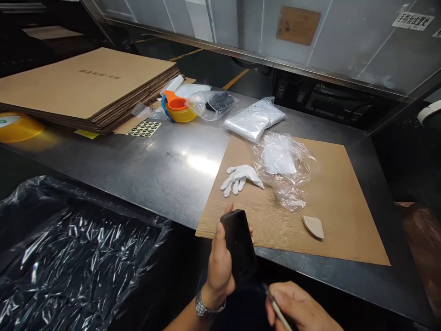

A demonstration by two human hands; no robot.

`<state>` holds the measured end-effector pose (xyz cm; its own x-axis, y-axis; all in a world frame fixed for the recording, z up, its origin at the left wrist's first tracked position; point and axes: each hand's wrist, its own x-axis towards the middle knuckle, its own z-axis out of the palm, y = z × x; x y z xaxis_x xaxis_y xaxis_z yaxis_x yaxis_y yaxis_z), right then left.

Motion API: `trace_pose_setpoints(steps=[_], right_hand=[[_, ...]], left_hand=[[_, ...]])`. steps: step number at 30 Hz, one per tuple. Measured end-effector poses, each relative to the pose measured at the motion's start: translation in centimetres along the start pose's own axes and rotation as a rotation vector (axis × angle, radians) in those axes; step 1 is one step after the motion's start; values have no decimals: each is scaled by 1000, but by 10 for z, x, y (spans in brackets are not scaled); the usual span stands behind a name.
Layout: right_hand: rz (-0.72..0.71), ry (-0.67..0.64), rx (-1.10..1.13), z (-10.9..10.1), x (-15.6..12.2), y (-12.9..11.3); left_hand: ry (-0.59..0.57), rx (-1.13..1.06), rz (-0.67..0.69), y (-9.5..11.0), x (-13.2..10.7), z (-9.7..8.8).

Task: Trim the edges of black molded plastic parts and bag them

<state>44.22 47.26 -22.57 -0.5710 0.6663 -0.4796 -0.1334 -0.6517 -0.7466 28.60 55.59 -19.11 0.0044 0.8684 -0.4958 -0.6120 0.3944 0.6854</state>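
We're holding a black case (239, 246) in our left hand (220, 262), fingers wrapping around it, in front of the table's near edge (289, 262). Our right hand (299, 305) is pinching a thin pen-like stick (279, 313) between thumb and fingers. We'd guess doing this well means keeping the case steady and the stick light. We're not making out the stick's tip, it's blurring into the dark; most left fingers are hiding behind the case.

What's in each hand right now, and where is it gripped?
The left hand holds a flat black object by its side edges; the right hand grips a thin pen-like tool near its front end.
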Motion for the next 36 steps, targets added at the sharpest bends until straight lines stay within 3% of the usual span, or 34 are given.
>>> trace_pose_setpoints(steps=[1, 3, 5, 7, 8, 10, 13, 14, 16, 18, 19, 21, 24, 30, 33, 36], right_hand=[[-31, 93, -2, -7, -5, -4], [-111, 402, -171, -29, -16, -13], [-169, 828, -555, -61, -27, -22], [-114, 1227, -1024, -96, -34, -26], [-70, 1348, -1220, -111, -36, -26], [-7, 1440, -1457, -133, -36, -22], [16, 1460, -1547, -133, -31, -18], [-58, 1467, -1566, -124, -30, -18], [-360, 1361, -1529, -93, -27, -24], [-730, 1002, -1349, -53, -22, -33], [-833, 805, -1298, -33, -19, -37], [-944, 558, -1281, 0, -12, -45], [-938, 455, -1269, 24, 0, -48], [-759, 346, -1225, 17, 4, -45], [-661, 375, -1204, 8, 2, -46], [-624, 507, -1212, -2, 2, -48]], left_hand=[[-21, -23, -35, 0, 1, 0], [-61, -63, -113, 1, 4, 1], [-90, -104, -210, 1, 7, 1], [-117, -138, -317, 1, 8, 3], [-131, -149, -373, 1, 9, 4], [-153, -156, -478, -1, 9, 7], [-166, -153, -620, -6, 8, 8], [-167, -144, -656, -8, 8, 7], [-177, -117, -708, -13, 7, 5], [-196, -106, -750, -17, 6, 5], [-206, -116, -772, -19, 5, 6], [-201, -165, -790, -21, 2, 9], [-126, -193, -756, -20, -4, 17], [-115, -210, -761, -21, -12, 20], [-198, -250, -764, -24, -16, 18], [-238, -181, -758, -27, -21, 16]])
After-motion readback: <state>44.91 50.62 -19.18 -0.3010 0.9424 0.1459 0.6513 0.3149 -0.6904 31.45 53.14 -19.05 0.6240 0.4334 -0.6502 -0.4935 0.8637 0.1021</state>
